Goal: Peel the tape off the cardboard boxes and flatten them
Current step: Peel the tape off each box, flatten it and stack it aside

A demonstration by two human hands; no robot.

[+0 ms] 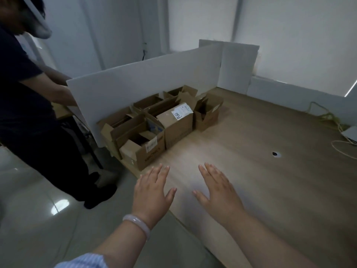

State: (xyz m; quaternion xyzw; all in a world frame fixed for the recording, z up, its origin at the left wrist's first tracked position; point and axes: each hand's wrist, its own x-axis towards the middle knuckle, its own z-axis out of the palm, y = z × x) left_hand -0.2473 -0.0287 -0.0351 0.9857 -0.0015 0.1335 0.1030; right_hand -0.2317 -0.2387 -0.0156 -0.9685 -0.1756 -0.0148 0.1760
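Left hand (pixel 152 192) and right hand (pixel 218 192) flat, fingers spread, holding nothing, above near table (pixel 270 180) edge. Cardboard boxes (pixel 160 122) clustered far left, flaps up. Reach nearest box (pixel 144 147) first; find tape seam before pulling.

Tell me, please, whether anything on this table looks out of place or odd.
Nothing looks spilled or damaged. The cardboard boxes crowd the table's far left edge, flaps open at uneven angles. Behind them another person grips the end of a white board. The left hand and right hand hover open, empty.
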